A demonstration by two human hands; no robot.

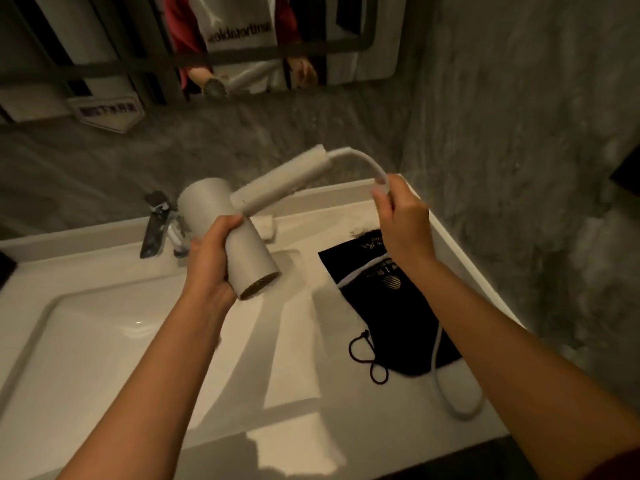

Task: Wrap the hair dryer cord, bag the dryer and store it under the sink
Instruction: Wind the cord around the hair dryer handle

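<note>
I hold a white hair dryer (249, 251) above the sink, its barrel in my left hand (211, 265) and its handle pointing up to the right. The white cord (363, 161) arcs out of the handle's end. My right hand (401, 220) pinches the cord a short way from the handle. From there the cord drops behind my right arm and loops (460, 407) on the counter. A black drawstring bag (388, 317) lies flat on the counter under my right wrist, its drawstring (363, 355) trailing toward me.
A white basin (90, 341) fills the counter's left half, with a chrome tap (156, 223) behind it. A mirror (173, 46) hangs on the grey stone wall, which also closes in the right side. A small white block (268, 228) sits by the tap.
</note>
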